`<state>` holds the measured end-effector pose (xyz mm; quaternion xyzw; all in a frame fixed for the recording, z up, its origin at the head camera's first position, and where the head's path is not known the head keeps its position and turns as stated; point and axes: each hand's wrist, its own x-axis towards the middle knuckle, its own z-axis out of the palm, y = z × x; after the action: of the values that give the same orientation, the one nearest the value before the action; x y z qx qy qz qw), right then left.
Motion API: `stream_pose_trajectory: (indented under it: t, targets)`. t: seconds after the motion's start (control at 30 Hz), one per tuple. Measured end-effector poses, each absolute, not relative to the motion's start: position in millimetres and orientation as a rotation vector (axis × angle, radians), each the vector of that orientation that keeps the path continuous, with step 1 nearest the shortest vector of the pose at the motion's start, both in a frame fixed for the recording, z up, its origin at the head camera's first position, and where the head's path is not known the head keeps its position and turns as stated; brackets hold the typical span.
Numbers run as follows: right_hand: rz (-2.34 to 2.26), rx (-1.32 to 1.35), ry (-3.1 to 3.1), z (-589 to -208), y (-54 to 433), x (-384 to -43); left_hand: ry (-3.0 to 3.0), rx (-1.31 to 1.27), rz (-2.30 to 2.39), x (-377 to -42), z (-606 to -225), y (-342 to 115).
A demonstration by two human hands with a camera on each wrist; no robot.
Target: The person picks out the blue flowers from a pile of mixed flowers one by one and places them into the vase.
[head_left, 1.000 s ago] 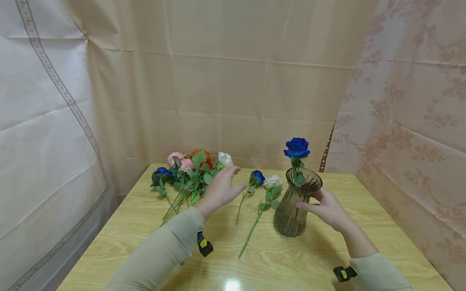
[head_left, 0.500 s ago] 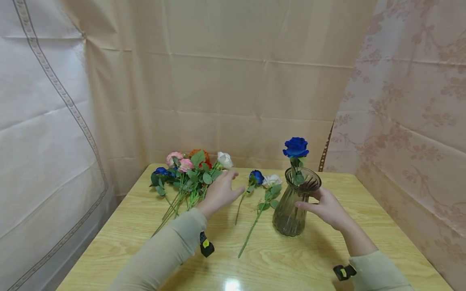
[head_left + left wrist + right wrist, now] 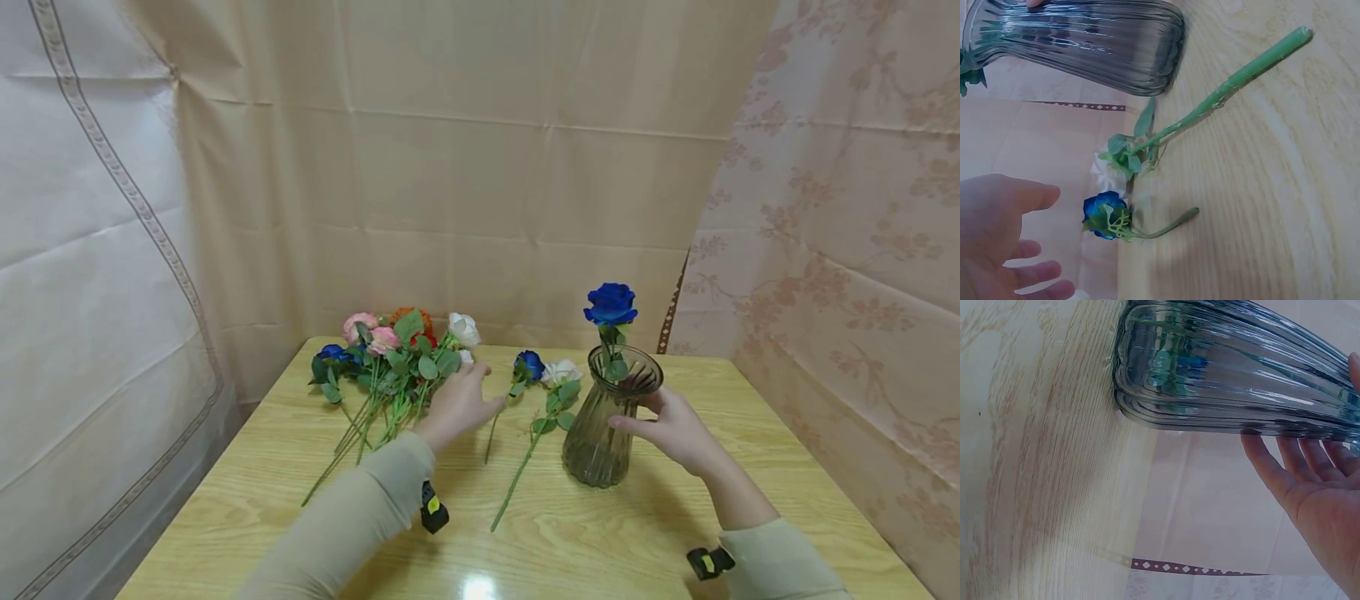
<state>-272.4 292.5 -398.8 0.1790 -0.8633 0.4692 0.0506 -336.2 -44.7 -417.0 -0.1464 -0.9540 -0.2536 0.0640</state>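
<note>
My right hand (image 3: 678,433) holds a ribbed, smoky glass vase (image 3: 597,450) below its flared rim. The right wrist view shows fingertips (image 3: 1252,439) along one side of the glass and the thumb on the other. One blue rose (image 3: 611,305) rises out of the vase's mouth. Over the table, my left hand (image 3: 459,408) is spread with nothing in its grasp, thumb apart from the fingers. It lies between a pile of artificial flowers on its left and two single stems on its right: a short blue rose (image 3: 529,366) and a longer white rose (image 3: 561,373).
The pile has pink flowers (image 3: 384,340), an orange bloom (image 3: 411,318), a white rose (image 3: 463,329) and a blue one (image 3: 333,354), its stems pointing toward the front left. A beige curtain (image 3: 480,183) hangs behind the wooden table (image 3: 540,554).
My left hand has drawn slightly down and toward me, uncovering another white bloom at the pile's right edge. The right hand and vase stay almost where they were.
</note>
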Motion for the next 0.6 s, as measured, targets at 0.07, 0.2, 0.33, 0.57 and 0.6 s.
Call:
stream_pose_trajectory:
  t: [0.07, 0.2, 0.33, 0.57, 0.6]
  targets:
    - [1.426, 0.547, -2.629, -399, 292, -272, -2.901, -0.431, -0.751, -337, -420, -43]
    - [1.422, 0.545, -2.631, -399, 293, -273, -2.956, -0.394, -0.755, -336, -425, -39]
    - [1.424, 0.539, -2.632, -400, 292, -273, -3.013, -0.363, -0.75, -333, -429, -36]
    - [1.43, 0.54, -2.625, -400, 292, -273, -3.044, -0.372, -0.668, -332, -436, -33]
    - [1.433, 0.538, -2.625, -400, 292, -273, -3.05, -0.375, -0.669, -332, -436, -33]
